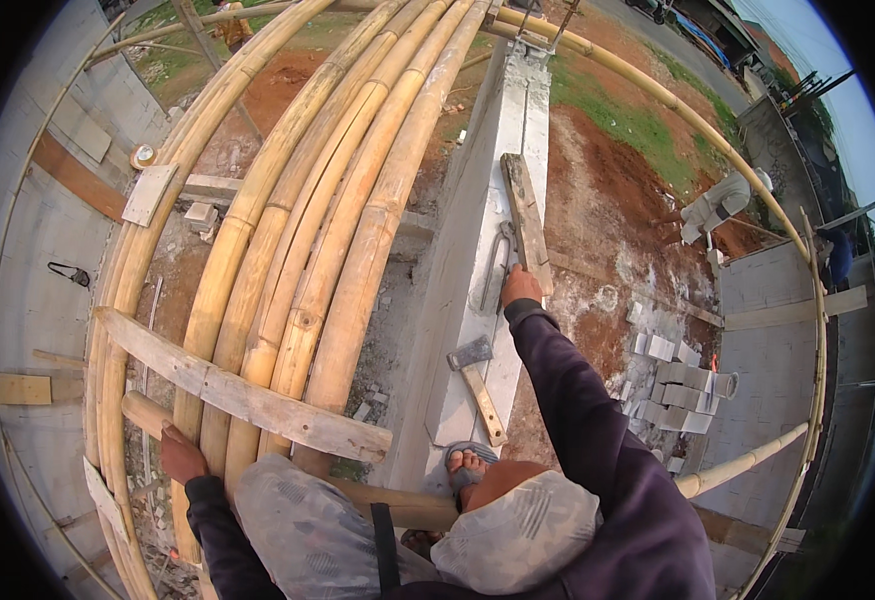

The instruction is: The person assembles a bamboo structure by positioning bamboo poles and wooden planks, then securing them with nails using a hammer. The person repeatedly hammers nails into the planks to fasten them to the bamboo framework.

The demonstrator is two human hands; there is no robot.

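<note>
My right hand (521, 286) reaches forward to the top of the pale block wall (447, 400). Its fingers are closed beside a pair of metal pincers (503, 240) and the near end of a short wooden plank (525, 205); what they hold is too small to make out. Nearer to me, a hatchet-like hammer (481, 395) with a wooden handle lies on the wall, close to my sandalled foot (467, 465). My left hand (182, 455) grips a crosswise pole (145, 412) at the left side of the bamboo poles.
Long bamboo poles (287, 215) run away from me, with a board (247, 390) lying across them. Below the wall on the right are stacked pale blocks (679, 395). A person in light clothing (715, 205) bends over the soil further off. A bent bamboo rail (657, 90) curves round the right.
</note>
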